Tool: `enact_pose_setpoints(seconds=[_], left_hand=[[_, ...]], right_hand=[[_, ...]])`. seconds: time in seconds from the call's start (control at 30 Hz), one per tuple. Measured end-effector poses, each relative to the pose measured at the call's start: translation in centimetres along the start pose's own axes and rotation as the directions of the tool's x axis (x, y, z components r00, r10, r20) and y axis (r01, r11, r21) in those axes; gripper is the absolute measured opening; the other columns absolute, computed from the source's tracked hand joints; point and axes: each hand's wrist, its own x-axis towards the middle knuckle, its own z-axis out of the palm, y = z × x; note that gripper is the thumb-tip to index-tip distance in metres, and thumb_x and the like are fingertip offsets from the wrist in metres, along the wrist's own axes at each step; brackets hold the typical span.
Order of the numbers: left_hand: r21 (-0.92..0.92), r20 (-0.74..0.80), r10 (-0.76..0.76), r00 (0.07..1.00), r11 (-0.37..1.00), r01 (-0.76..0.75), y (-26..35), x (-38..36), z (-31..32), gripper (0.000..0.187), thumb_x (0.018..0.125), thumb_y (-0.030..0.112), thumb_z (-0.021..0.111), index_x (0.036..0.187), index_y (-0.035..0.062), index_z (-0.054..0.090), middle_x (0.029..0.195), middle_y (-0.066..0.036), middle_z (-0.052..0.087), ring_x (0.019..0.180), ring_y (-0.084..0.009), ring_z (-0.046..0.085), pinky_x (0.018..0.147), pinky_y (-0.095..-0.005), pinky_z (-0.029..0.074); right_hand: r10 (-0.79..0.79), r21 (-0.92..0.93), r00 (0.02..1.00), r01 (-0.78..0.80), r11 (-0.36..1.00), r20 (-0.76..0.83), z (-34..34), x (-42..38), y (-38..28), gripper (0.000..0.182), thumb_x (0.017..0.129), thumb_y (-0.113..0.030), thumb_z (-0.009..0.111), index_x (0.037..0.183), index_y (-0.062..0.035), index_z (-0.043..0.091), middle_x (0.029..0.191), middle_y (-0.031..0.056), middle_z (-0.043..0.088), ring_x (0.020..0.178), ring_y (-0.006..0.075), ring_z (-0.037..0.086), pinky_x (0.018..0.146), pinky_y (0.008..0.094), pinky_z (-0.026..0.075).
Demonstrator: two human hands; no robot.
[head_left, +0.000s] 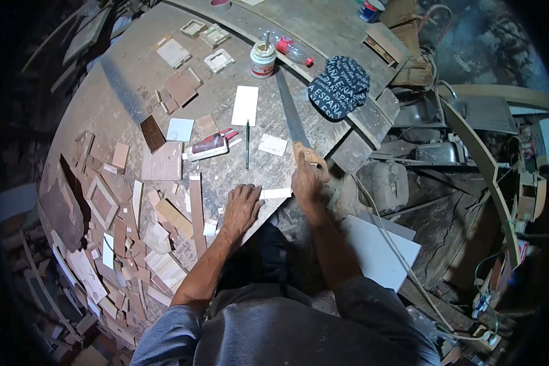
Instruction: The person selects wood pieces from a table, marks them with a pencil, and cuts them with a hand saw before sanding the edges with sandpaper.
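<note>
My right hand [306, 184] is closed around the wooden handle of a handsaw [293, 114], with the index finger laid along the handle. The saw's blade points away from me across the worktable, toward a jar. Beside the hand, a narrow white strip [276, 193] lies at the table's near edge. My left hand [243, 204] bears down on the strip's left end, fingers together; the part beneath it is hidden. Just beyond the strip are a small white piece [272, 145], a dark pencil [247, 145] and a larger white rectangle [245, 105].
A white jar [263, 60] with a stick in it stands beside a plastic bottle [294, 51] and a printed cap [339, 88]. A utility knife [207, 147] lies left of the pencil. Wood offcuts [165, 265] crowd the table's left side. A cable [381, 213] hangs at right.
</note>
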Motion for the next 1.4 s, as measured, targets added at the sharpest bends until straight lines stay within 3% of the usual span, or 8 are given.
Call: enact_pose_setpoints(seconds=[0.13, 0.47, 0.57, 0.67, 0.87, 1.07, 1.23, 1.4], left_hand=[[0.04, -0.024, 0.062, 0.998, 0.997, -0.061, -1.3, 3.7, 0.8, 0.031, 0.093, 0.01, 0.06, 0.123, 0.0017, 0.062, 0.127, -0.017, 0.058, 0.124, -0.038, 0.051, 0.103, -0.0486, 0.041], [0.23, 0.242, 0.406, 0.881, 0.858, -0.458, -5.8, 20.4, 0.6, 0.035, 0.092, 0.016, 0.062, 0.127, 0.0105, 0.056, 0.123, -0.014, 0.056, 0.124, -0.0326, 0.052, 0.101, -0.0521, 0.044], [0.505, -0.141, 0.411, 0.9, 0.812, -0.292, -5.5, 23.7, 0.5, 0.038, 0.094, 0.018, 0.059, 0.132, 0.0123, 0.056, 0.136, -0.015, 0.054, 0.129, -0.037, 0.05, 0.101, -0.0553, 0.044], [0.28, -0.27, 0.195, 0.943, 0.953, -0.117, -4.9, 23.9, 0.3, 0.037, 0.093, 0.021, 0.061, 0.129, 0.0122, 0.06, 0.142, -0.014, 0.051, 0.132, -0.0392, 0.048, 0.101, -0.056, 0.044], [0.053, 0.227, 0.495, 0.839, 0.854, -0.518, -5.1, 18.5, 2.8, 0.031, 0.086, 0.017, 0.068, 0.116, 0.0109, 0.067, 0.127, -0.016, 0.058, 0.122, -0.0359, 0.053, 0.098, -0.0524, 0.048], [0.276, -0.369, 0.45, 0.813, 0.889, -0.366, -3.0, 18.2, 1.2, 0.029, 0.091, 0.01, 0.062, 0.119, 0.0041, 0.064, 0.122, -0.021, 0.06, 0.118, -0.0424, 0.053, 0.098, -0.0445, 0.048], [-0.164, -0.098, 0.119, 0.988, 0.977, -0.134, -4.3, 6.8, 0.7, 0.015, 0.088, 0.01, 0.066, 0.097, -0.0001, 0.071, 0.097, -0.02, 0.062, 0.101, -0.0425, 0.056, 0.09, -0.0499, 0.045], [-0.075, -0.181, 0.22, 0.958, 0.969, -0.237, -3.2, -2.6, 2.2, 0.034, 0.087, 0.014, 0.07, 0.118, 0.0006, 0.065, 0.119, -0.018, 0.06, 0.114, -0.0391, 0.052, 0.097, -0.0493, 0.045]], right_hand=[[-0.037, 0.253, 0.909, 0.154, 0.955, -0.414, -1.6, -1.5, 0.9, 0.055, 0.082, 0.0, 0.058, 0.137, 0.0067, 0.055, 0.113, 0.0278, 0.068, 0.106, 0.0458, 0.065, 0.097, 0.0509, 0.051], [0.449, 0.599, 0.893, -0.355, 0.718, -0.009, -12.3, -18.9, -1.0, 0.038, 0.096, -0.009, 0.059, 0.133, 0.0022, 0.061, 0.118, 0.0168, 0.071, 0.112, 0.0271, 0.067, 0.094, 0.0371, 0.052], [0.547, 0.725, 0.833, -0.428, 0.54, 0.084, -14.5, -22.4, -2.6, 0.038, 0.096, -0.012, 0.063, 0.131, 0.0009, 0.064, 0.117, 0.0146, 0.071, 0.107, 0.0262, 0.067, 0.091, 0.0368, 0.051], [0.603, 0.716, 0.792, -0.475, 0.512, 0.094, -16.8, -24.8, -3.8, 0.038, 0.093, -0.013, 0.068, 0.129, -0.0001, 0.066, 0.115, 0.0155, 0.071, 0.104, 0.0258, 0.067, 0.089, 0.0358, 0.051], [0.565, 0.631, 0.825, -0.425, 0.649, -0.025, -15.3, -29.4, -4.4, 0.038, 0.09, -0.01, 0.072, 0.126, 0.0029, 0.066, 0.11, 0.0153, 0.073, 0.098, 0.0252, 0.069, 0.087, 0.0358, 0.053], [0.661, 0.71, 0.75, -0.464, 0.53, -0.003, -16.5, -34.5, -9.0, 0.036, 0.093, -0.008, 0.069, 0.127, 0.0056, 0.065, 0.106, 0.0141, 0.073, 0.089, 0.0191, 0.068, 0.078, 0.0356, 0.056], [0.674, 0.782, 0.738, -0.416, 0.464, -0.008, -14.0, -38.1, -12.8, 0.035, 0.095, -0.008, 0.066, 0.128, 0.0046, 0.065, 0.108, 0.012, 0.073, 0.086, 0.0145, 0.066, 0.073, 0.0306, 0.055], [0.683, 0.831, 0.719, -0.455, 0.32, 0.131, -8.8, -37.8, -14.4, 0.039, 0.095, -0.008, 0.069, 0.132, 0.0029, 0.065, 0.108, 0.0093, 0.074, 0.086, 0.0117, 0.066, 0.073, 0.0263, 0.054]])
